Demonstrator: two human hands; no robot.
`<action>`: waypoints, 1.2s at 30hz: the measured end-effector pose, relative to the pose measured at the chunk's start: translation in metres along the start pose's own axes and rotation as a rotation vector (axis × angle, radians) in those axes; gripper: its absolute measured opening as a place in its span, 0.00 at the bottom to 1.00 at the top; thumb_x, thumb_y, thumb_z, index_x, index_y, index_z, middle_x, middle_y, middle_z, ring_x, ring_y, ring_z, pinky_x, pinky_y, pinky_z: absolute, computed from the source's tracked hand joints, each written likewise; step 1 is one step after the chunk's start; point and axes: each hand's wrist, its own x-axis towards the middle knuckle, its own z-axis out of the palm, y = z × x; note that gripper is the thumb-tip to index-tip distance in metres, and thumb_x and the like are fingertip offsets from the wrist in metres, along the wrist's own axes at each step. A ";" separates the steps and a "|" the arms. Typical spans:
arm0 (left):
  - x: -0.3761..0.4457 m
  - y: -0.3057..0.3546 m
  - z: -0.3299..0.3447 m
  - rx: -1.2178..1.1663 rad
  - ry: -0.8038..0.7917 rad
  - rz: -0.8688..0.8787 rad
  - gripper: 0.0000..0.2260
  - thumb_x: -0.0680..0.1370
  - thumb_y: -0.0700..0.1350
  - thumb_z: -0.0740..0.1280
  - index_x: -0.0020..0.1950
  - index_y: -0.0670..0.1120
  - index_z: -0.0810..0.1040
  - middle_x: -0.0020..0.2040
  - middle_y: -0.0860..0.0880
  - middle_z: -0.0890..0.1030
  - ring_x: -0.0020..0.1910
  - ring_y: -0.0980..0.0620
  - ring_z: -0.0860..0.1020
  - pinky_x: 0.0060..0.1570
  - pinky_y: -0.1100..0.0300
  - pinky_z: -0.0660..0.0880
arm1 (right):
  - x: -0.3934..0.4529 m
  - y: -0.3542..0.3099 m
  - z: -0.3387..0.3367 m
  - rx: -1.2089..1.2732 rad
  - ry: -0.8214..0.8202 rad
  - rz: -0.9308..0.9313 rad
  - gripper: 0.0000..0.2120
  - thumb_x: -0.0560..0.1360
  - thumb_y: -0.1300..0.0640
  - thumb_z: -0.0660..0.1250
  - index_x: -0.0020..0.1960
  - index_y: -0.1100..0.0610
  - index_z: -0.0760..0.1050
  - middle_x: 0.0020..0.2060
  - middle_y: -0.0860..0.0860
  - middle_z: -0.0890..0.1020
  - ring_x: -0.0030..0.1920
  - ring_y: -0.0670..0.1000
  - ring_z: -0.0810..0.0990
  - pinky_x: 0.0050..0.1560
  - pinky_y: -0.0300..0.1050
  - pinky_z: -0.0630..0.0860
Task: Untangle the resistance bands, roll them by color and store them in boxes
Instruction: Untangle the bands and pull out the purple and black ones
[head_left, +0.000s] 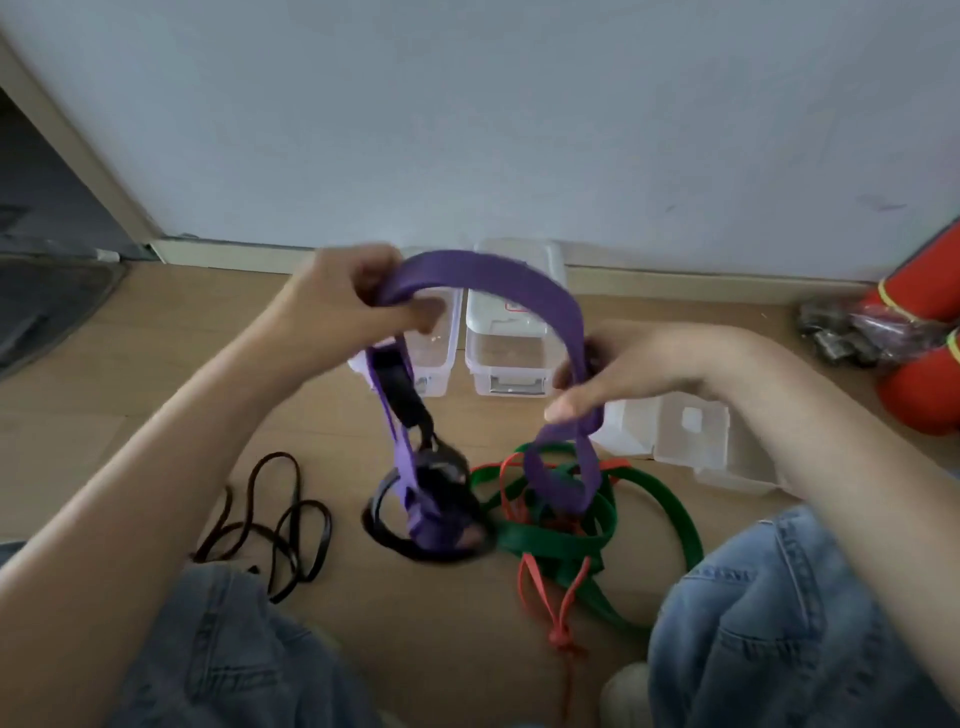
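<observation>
Pale wood floor (156, 374) runs up to a plain white wall (467, 114) with a low skirting board (234, 254) along its foot. Far left, a dark grey mat (47, 306) lies by a doorway. Far right, red rolls (924, 332) with yellow-green bands, and a crumpled clear bag (841, 332) beside them. Blue jeans (779, 623) frame the near edge.

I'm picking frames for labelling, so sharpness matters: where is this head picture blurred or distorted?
Head view: motion blur smears the left hand, the purple band and the black band tangled with it; the right hand is softer-edged too. The green band on the floor stays fairly crisp. Wide-angle distortion bends the baseboard. Lighting is even, without glare.
</observation>
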 end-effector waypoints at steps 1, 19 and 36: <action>-0.003 0.005 0.000 0.097 -0.067 0.008 0.09 0.65 0.53 0.74 0.38 0.51 0.78 0.34 0.53 0.83 0.34 0.59 0.80 0.34 0.70 0.74 | 0.000 0.000 0.001 0.025 -0.075 0.011 0.23 0.66 0.44 0.73 0.55 0.57 0.78 0.52 0.51 0.83 0.55 0.48 0.79 0.64 0.48 0.69; -0.003 -0.003 0.036 0.307 0.058 0.017 0.06 0.64 0.48 0.72 0.35 0.49 0.76 0.30 0.50 0.77 0.31 0.55 0.72 0.32 0.68 0.67 | 0.022 -0.038 0.036 0.667 0.418 -0.383 0.08 0.69 0.66 0.72 0.46 0.62 0.77 0.39 0.56 0.79 0.41 0.50 0.77 0.49 0.50 0.75; -0.019 0.009 0.030 0.074 -0.323 -0.159 0.06 0.77 0.35 0.63 0.53 0.39 0.74 0.42 0.48 0.78 0.41 0.55 0.76 0.37 0.73 0.72 | 0.011 -0.012 0.021 0.729 0.228 -0.278 0.14 0.64 0.61 0.76 0.48 0.59 0.77 0.37 0.51 0.81 0.39 0.45 0.81 0.42 0.38 0.76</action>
